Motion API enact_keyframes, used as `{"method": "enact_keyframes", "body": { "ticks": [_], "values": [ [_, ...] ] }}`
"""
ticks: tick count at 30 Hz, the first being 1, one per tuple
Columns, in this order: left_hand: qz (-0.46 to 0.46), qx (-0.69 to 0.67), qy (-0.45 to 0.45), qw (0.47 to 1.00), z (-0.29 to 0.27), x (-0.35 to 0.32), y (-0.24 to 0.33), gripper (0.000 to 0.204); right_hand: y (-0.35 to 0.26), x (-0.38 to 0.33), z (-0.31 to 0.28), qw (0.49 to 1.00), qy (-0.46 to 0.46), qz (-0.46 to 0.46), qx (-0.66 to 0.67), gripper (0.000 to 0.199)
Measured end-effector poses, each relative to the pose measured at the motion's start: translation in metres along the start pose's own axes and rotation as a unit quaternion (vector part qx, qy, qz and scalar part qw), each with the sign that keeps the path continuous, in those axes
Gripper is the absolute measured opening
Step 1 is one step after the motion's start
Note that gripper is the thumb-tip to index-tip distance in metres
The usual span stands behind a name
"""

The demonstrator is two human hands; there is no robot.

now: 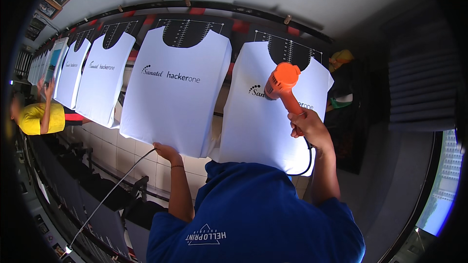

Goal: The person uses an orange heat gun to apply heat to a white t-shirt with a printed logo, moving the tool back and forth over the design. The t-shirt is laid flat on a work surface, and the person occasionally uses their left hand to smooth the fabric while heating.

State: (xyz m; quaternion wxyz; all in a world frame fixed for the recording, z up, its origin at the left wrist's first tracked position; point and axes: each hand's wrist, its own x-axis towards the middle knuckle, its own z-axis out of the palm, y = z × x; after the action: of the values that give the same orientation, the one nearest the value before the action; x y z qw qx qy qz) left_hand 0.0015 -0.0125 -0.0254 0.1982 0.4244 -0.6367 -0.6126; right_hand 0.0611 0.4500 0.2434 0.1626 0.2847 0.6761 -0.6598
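The right hand [308, 129] is clamped on an orange heat gun [283, 84] aimed at the print on the nearest shirt [263, 126]; the left hand [165, 151] pinches the next shirt [175, 97] by its hem. Farther shirts [102, 80] down the bench [146, 19] already carry prints, so drying seems to be at the row's near end

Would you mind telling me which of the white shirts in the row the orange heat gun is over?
The rightmost shirt: the right hand holds the heat gun over its print; the others lie leftward.

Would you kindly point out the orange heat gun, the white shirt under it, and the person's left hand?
orange heat gun [283, 79], head view, on its round body.
white shirt [265, 131], head view, on its plain lower cloth.
left hand [165, 151], head view, on the back of the hand.
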Motion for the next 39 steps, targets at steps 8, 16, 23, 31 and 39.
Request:
{"method": "enact_keyframes", "body": {
  "ticks": [8, 16, 23, 31, 39],
  "values": [
    [0.039, 0.077, -0.055, 0.995, -0.018, 0.0, 0.004, 0.048, 0.012, -0.001, -0.012, 1.0, -0.002, -0.009, 0.019, 0.032],
    [0.061, 0.175, -0.361, 0.914, -0.069, -0.064, 0.076, 0.009, 0.023, -0.008, -0.019, 0.999, 0.02, -0.02, 0.045, 0.029],
    [0.1, 0.282, -0.794, 0.529, -0.061, -0.157, 0.18, 0.028, 0.026, -0.014, -0.024, 0.999, 0.029, -0.018, 0.042, 0.027],
    [0.313, 0.301, -0.757, 0.489, 0.054, -0.183, 0.17, 0.031, 0.034, -0.011, -0.028, 0.998, 0.032, -0.031, 0.044, 0.03],
    [0.477, 0.264, -0.59, 0.596, 0.161, -0.201, 0.079, 0.051, 0.039, -0.016, -0.04, 0.997, 0.038, -0.022, 0.064, 0.032]
  ]
}}
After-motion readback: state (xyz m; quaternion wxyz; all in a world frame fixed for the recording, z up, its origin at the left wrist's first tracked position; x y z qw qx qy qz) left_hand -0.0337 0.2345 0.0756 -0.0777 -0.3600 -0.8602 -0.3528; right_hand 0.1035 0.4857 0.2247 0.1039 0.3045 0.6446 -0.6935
